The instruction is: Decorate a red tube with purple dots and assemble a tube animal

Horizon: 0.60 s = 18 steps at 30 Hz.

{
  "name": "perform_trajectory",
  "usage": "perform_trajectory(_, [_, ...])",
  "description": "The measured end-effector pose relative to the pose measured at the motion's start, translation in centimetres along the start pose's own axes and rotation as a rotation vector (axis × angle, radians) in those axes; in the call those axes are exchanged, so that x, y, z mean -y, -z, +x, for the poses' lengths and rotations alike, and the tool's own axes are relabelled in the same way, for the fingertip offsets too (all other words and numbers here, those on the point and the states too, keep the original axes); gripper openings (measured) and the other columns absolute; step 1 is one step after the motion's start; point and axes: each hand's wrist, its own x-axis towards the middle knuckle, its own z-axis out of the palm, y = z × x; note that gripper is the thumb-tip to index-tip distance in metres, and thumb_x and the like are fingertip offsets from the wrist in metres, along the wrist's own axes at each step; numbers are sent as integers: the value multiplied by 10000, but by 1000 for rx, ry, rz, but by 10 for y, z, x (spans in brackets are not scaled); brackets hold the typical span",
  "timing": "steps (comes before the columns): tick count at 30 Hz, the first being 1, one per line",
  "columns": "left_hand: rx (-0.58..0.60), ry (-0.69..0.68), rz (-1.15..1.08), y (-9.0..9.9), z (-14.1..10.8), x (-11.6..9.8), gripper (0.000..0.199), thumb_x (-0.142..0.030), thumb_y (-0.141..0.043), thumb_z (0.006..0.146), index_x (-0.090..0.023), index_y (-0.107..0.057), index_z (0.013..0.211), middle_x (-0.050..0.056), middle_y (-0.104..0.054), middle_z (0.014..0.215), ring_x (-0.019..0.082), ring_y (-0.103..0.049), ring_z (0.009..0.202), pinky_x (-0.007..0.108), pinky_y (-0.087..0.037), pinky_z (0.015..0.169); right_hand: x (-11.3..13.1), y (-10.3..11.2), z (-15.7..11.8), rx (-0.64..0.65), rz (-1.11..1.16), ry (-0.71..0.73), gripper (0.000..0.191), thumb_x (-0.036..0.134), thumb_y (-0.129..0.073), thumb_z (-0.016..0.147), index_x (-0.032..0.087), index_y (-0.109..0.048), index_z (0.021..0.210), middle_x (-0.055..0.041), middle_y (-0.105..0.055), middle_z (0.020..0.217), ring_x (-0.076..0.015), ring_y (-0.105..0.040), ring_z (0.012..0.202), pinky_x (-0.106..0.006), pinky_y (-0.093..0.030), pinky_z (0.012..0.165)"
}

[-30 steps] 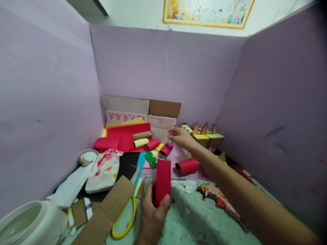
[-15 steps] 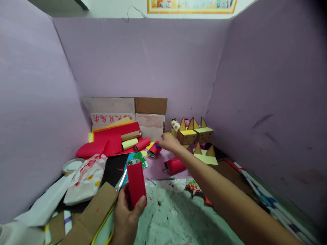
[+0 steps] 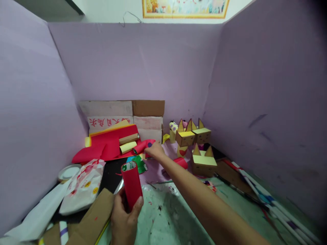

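My left hand [image 3: 125, 216] is wrapped round a red paper-covered cardboard tube [image 3: 132, 186], which stands nearly upright with its open end up. My right hand [image 3: 156, 150] reaches across to the back, fingers curled together beside a red paper roll [image 3: 140, 147]. A dark blue round spot [image 3: 150, 145] shows at its fingertips; whether they hold it I cannot tell. Behind my right forearm lies another red tube [image 3: 181, 162], partly covered. A pale yellow roll [image 3: 128, 147] rests on the red paper [image 3: 112, 151].
Cardboard boxes with pointed ears [image 3: 204, 165] stand at the right. To the left are a white plastic bag [image 3: 83, 187], a roll of tape [image 3: 68, 172] and cardboard strips [image 3: 94, 214]. A flattened carton [image 3: 148, 124] leans at the back. Striped sticks [image 3: 276, 207] lie along the right wall.
My right hand has moved left and slightly down, to the red rolls at the back. My left hand keeps hold of the red tube. The view has shifted a little.
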Motion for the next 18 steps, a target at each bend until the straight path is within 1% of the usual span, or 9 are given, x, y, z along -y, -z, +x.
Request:
perform_trajectory(2, [-44,-3,-14,-2,1,-2,717,-487,-808,526,-163,-532,1103,135,-714,1018,327,-697,937,439,-571,798,-2,17,-27,-12,84,33,669,251,-741,754,53,-458,1327,-180,-694,1097,-300,-685,989,-390,-557,820])
perform_trajectory(4, [-66,-19,-11,-4,2,-5,719,-493,-798,515,-161,-533,1095,143,-703,1029,333,-691,941,462,-560,815,-15,34,-66,-39,171,97,738,249,-711,721,105,-398,1374,-129,-705,1120,-253,-688,999,-328,-551,837])
perform_trajectory(5, [-70,-28,-2,-4,2,-6,717,-492,-795,509,-160,-535,1088,146,-699,1030,335,-689,940,470,-556,820,-26,42,-89,-40,239,144,751,225,-692,702,144,-387,1383,-93,-706,1136,-213,-691,990,-287,-547,844])
perform_trajectory(8, [-44,-61,38,-7,2,-10,682,-469,-789,509,-163,-539,1065,142,-701,1015,328,-695,912,464,-558,813,-76,54,-158,34,595,360,688,182,-630,638,183,-473,1308,-92,-697,1152,-214,-685,966,-327,-555,848])
perform_trajectory(10, [-28,-91,73,-11,4,-14,635,-444,-779,526,-169,-540,1045,135,-710,996,314,-705,885,445,-565,798,-112,56,-191,42,656,388,674,162,-604,593,190,-523,1261,-101,-677,1188,-231,-670,1011,-365,-531,916])
perform_trajectory(12, [-4,-117,134,-18,10,-19,597,-415,-765,554,-170,-540,1049,138,-720,989,302,-713,874,433,-569,802,-140,56,-208,47,668,299,674,176,-595,567,167,-540,1239,-131,-672,1187,-260,-671,1009,-407,-525,930])
perform_trajectory(14, [24,-174,243,-26,20,-26,539,-388,-748,603,-165,-546,1050,144,-730,982,293,-718,878,421,-567,812,-156,54,-210,11,683,221,670,191,-588,544,161,-549,1212,-137,-687,1144,-283,-676,993,-433,-528,923])
perform_trajectory(16, [-3,-210,379,-34,32,-31,462,-347,-711,669,-160,-547,1057,156,-730,1013,283,-720,904,408,-560,830,-161,52,-206,-66,675,234,620,189,-582,534,181,-580,1154,-121,-700,1105,-298,-668,1015,-439,-520,932])
perform_trajectory(18, [-43,-211,438,-40,43,-34,452,-308,-719,674,-150,-545,1060,183,-726,1019,309,-714,938,439,-543,860,-161,50,-202,-126,651,287,585,167,-580,535,202,-597,1119,-102,-711,1072,-299,-665,1016,-431,-524,915])
